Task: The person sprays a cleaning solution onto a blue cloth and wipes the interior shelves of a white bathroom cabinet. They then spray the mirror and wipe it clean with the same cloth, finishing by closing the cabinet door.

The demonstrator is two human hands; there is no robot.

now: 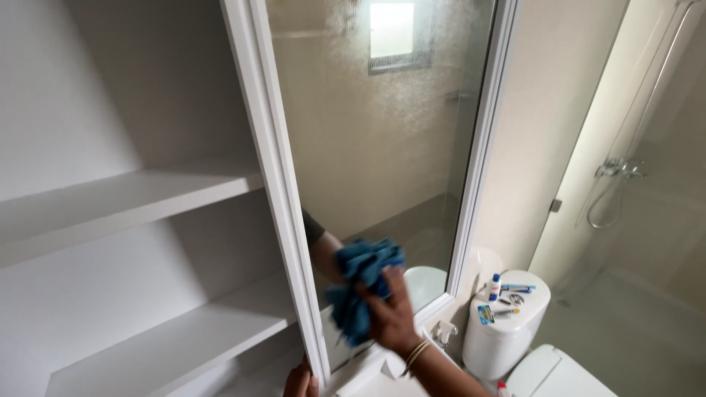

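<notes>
My right hand (393, 312) presses a crumpled blue cloth (360, 283) against the lower part of a mirror (375, 125) set in a white-framed cabinet door (268, 162). The glass looks misted and streaked. The hand's reflection shows in the mirror behind the cloth. My left hand (300, 381) grips the bottom edge of the door's white frame, only the fingers showing at the picture's lower edge. A thin bracelet sits on my right wrist.
White cabinet shelves (140, 195) stand open to the left. A white toilet (515, 345) sits lower right, with small toiletries on its tank lid (507, 301). A glass shower screen and a chrome shower mixer (621, 169) are at the right.
</notes>
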